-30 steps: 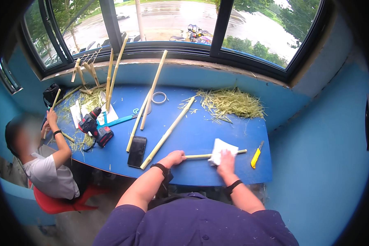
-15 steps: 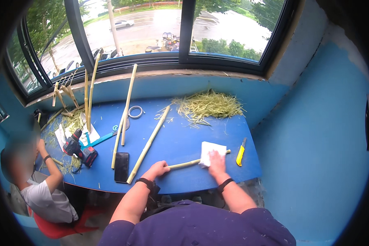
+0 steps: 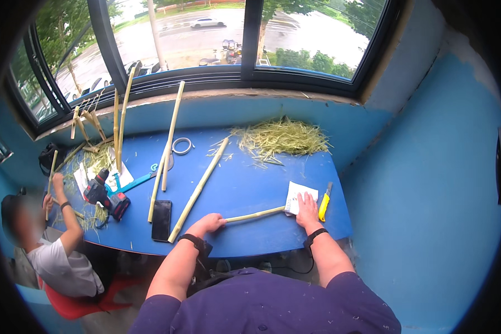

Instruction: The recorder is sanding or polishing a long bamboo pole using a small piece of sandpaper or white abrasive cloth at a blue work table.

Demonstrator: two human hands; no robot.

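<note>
My left hand (image 3: 210,222) is closed round the left end of a thin, pale green bamboo stick (image 3: 256,215), low over the table's front part. The stick runs to the right into a folded white paper sheet (image 3: 296,195) with print on it. My right hand (image 3: 307,210) presses this sheet round the stick's right end, fingers over the paper; the stick's tip is hidden there. Just right of that hand lies a yellow utility knife (image 3: 324,207), blade pointing away from me.
Longer bamboo poles (image 3: 199,189) lie left of my hands, beside a black phone (image 3: 161,221). Farther out are a tape roll (image 3: 182,146), a heap of shavings (image 3: 286,138), a cordless drill (image 3: 103,195) and a blue-handled saw (image 3: 136,183). A seated person (image 3: 67,261) holds a stick at left.
My right hand and the paper have slid right along the stick, over its far end. My left hand has shifted slightly left. The seated person has raised a stick upright.
</note>
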